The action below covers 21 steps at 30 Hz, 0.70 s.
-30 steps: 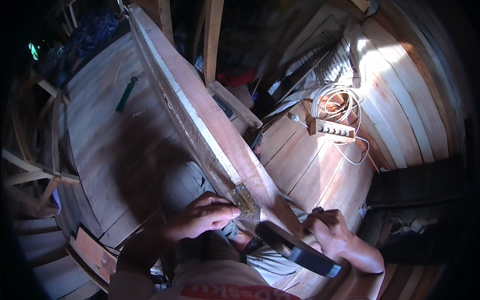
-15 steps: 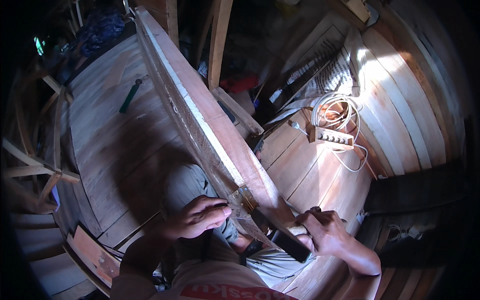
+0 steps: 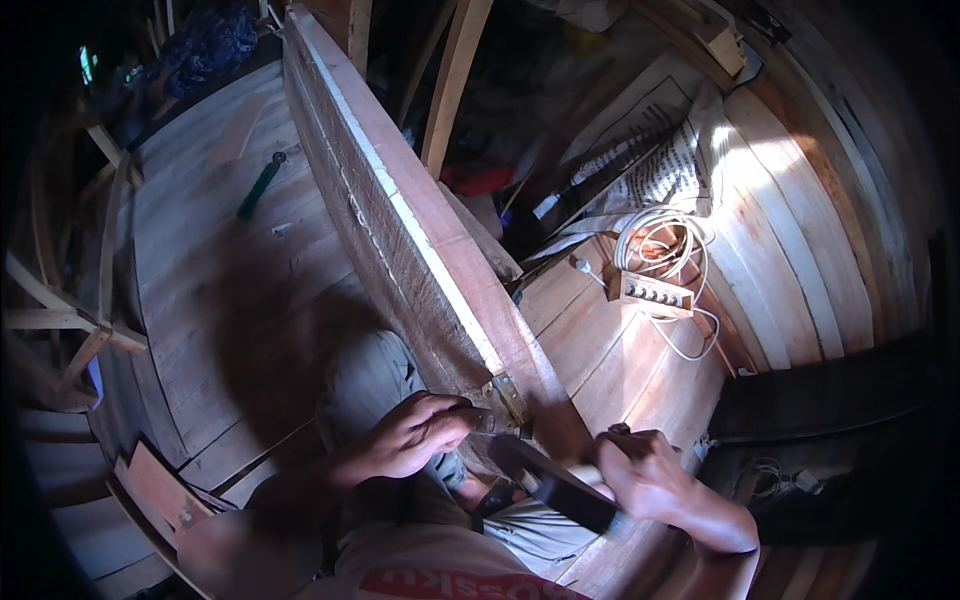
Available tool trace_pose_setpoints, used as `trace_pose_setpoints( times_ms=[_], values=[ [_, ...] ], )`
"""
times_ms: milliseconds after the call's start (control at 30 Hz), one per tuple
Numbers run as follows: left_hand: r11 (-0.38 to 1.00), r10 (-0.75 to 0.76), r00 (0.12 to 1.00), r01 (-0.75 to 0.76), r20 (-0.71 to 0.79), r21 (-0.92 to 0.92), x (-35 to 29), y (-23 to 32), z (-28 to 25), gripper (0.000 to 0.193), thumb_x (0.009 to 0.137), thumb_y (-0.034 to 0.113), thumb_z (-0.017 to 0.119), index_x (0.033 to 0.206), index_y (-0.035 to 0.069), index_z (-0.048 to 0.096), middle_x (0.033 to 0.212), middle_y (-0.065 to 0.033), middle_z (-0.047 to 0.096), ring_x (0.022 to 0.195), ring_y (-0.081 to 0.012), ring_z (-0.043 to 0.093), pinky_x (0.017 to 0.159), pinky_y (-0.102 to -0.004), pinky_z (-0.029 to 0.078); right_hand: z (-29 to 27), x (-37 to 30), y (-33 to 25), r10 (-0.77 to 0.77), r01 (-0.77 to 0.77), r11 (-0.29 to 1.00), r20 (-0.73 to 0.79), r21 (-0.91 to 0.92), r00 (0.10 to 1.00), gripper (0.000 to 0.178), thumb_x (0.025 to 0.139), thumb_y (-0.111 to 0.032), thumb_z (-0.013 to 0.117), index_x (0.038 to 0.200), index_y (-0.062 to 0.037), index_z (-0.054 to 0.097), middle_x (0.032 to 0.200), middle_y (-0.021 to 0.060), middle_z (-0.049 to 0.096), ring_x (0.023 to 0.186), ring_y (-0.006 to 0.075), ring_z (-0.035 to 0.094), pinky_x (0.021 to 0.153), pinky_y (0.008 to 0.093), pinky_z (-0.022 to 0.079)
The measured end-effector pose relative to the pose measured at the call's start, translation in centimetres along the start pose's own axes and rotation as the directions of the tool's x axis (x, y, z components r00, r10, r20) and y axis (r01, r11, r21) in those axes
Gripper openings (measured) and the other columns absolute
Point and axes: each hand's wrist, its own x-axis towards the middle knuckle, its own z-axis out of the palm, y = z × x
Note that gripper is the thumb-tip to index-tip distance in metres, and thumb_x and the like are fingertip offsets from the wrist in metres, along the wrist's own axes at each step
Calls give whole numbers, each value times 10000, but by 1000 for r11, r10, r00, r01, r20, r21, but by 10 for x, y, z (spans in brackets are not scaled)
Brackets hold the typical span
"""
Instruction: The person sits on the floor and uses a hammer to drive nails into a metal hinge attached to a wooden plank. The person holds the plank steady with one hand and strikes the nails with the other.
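Note:
A long wooden beam [image 3: 440, 230] runs away from me, with a brass-coloured hinge [image 3: 506, 400] at its near end. My left hand [image 3: 425, 432] is closed beside the hinge, pinching a small metal piece whose kind I cannot make out. In my right hand [image 3: 645, 475] is a hammer with a dark, blocky head [image 3: 572, 498], blurred by motion. Its head lies just below the hinge, between my two hands, pointing toward the left one. Most of the handle is hidden by my fingers.
A green-handled tool [image 3: 262, 187] lies on the planks [image 3: 200, 240] left of the beam. To the right are a wooden socket box [image 3: 652, 296] and a coiled white cable [image 3: 655, 245]. Wooden frame pieces [image 3: 85, 330] stand at far left. My bent knee [image 3: 370, 385] is beside the beam.
The beam and hinge appear slightly lower and to the right as the view shifts. My left hand has moved slightly right with it. The hammer's head has swung and is more blurred.

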Motion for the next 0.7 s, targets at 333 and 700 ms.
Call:
trace_pose_setpoints(
  times_ms=[333,700],
  values=[
    [966,120,991,-102,-61,236,-2,-9,-5,202,978,144,521,908,-40,567,626,-51,477,560,-134,446,544,-302,382,-5,-3,-10,72,-64,997,176,-51,982,342,844,-317,650,855,-1,520,652,142,559,533,314,583,479,393,477],
    [925,186,980,-153,-64,348,-1,-9,-1,187,953,134,571,901,-45,565,663,-150,500,578,-217,481,568,-342,389,-6,-1,-21,142,-121,987,215,-107,966,298,821,-281,653,786,-15,525,616,101,514,534,285,575,454,393,463]
  ],
)
